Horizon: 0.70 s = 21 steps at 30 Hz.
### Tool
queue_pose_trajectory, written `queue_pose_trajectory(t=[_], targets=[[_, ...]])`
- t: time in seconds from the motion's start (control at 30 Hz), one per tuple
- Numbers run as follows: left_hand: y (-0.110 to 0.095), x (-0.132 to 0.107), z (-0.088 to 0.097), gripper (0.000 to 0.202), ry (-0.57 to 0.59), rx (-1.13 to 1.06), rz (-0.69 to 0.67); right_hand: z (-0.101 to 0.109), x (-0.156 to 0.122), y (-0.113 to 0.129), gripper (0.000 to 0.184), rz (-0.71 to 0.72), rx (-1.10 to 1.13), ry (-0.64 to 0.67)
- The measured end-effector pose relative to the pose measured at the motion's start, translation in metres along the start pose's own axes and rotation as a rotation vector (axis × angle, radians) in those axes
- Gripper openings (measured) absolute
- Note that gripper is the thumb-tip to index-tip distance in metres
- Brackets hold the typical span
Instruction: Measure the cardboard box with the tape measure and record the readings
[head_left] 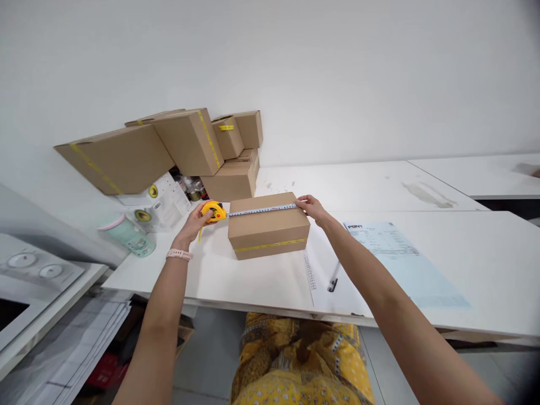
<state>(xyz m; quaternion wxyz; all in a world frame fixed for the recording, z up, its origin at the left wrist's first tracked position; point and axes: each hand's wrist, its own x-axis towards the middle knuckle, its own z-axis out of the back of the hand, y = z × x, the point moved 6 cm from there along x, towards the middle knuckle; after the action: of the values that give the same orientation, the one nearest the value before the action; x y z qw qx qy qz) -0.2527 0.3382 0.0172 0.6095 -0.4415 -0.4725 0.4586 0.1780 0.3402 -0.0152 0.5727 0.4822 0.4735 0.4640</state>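
A small cardboard box (268, 226) with a yellow tape line sits on the white table (464, 253) in front of me. My left hand (194, 223) is closed round a yellow tape measure case (213, 211) at the box's left far corner. Its blade (262, 211) stretches across the box's far top edge. My right hand (312, 206) pinches the blade's end at the box's right far corner.
A pile of cardboard boxes (169, 147) leans against the wall at the back left, with small packets and jars beneath. A mint bottle (129, 234) lies at the left. A ruler (309, 270), a pen (333, 279) and a printed sheet (392, 247) lie right of the box.
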Motion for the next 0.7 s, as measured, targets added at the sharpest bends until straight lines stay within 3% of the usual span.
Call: queue_pose_trajectory(t=[0.2, 0.7], targets=[[0.002, -0.001, -0.001, 0.067, 0.002, -0.005, -0.004, 0.004, 0.0, -0.005, 0.026, -0.048, -0.033, -0.055], [0.001, -0.018, -0.005, 0.067, -0.022, 0.026, -0.052, 0.006, 0.0, -0.006, 0.035, -0.007, -0.114, -0.04]])
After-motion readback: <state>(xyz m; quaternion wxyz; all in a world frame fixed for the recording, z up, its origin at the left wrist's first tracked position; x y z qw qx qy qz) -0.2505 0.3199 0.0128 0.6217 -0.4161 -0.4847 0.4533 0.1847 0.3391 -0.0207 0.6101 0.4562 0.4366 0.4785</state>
